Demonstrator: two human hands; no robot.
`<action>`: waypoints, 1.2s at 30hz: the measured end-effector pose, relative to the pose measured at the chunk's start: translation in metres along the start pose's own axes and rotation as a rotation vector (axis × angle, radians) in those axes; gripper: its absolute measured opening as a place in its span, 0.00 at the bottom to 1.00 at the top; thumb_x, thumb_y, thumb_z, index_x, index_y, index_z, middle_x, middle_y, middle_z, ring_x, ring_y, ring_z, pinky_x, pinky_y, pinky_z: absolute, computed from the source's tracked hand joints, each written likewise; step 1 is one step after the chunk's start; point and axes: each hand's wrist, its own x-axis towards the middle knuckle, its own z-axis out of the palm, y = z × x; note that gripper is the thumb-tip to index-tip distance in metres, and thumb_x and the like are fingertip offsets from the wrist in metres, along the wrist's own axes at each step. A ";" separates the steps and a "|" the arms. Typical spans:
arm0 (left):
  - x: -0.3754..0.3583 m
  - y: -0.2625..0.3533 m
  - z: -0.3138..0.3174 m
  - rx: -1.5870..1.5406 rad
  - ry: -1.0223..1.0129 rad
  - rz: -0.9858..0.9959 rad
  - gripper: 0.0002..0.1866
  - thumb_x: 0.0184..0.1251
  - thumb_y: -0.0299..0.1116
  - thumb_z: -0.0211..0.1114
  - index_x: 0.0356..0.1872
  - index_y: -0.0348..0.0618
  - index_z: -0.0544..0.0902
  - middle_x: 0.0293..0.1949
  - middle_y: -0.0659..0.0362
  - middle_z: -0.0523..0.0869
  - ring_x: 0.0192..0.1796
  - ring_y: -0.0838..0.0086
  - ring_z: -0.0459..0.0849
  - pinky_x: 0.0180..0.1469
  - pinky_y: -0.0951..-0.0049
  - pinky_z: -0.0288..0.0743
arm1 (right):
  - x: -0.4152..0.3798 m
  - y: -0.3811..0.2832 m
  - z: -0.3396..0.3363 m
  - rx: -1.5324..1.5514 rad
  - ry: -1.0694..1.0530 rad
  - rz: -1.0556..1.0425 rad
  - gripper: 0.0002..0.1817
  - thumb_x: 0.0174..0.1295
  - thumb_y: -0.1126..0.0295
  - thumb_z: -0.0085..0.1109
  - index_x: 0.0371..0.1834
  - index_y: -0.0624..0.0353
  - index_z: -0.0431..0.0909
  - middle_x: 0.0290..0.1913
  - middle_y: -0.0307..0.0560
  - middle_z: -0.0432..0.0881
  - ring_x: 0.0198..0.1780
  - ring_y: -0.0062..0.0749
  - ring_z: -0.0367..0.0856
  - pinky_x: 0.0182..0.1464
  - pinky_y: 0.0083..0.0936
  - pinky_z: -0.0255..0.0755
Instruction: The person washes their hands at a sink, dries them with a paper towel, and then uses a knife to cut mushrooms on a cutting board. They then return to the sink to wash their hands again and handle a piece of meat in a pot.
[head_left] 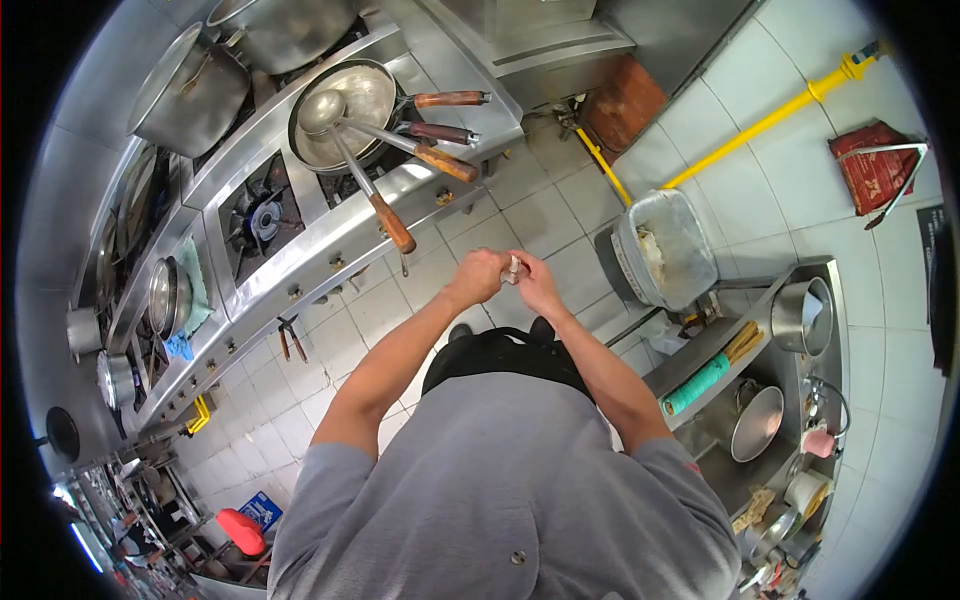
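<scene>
Both hands meet in front of my body, above the tiled floor. Between their fingers is a small whitish thing (513, 268), too small to make out. My left hand (482, 277) has its fingers closed at one side of it. On the other side my right hand (538, 284) has its fingers closed round it too. Nearest to the hands on the left is the stove, where a pan (343, 115) holds two ladles with wooden handles.
Large pots (190, 95) stand at the back of the stove (330, 225). A clear plastic bin (665, 250) stands to the right, by the tiled wall. A sink counter (840, 370) with a steel pot (800, 315) and a green roll (697, 384) runs along the right.
</scene>
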 end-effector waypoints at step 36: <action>-0.162 -0.040 0.063 0.233 -0.574 -0.700 0.19 0.66 0.41 0.62 0.56 0.48 0.82 0.52 0.47 0.87 0.59 0.54 0.83 0.63 0.41 0.69 | -0.031 0.094 -0.443 0.072 0.829 0.417 0.22 0.62 0.72 0.54 0.59 0.64 0.73 0.50 0.50 0.81 0.48 0.33 0.81 0.37 0.30 0.80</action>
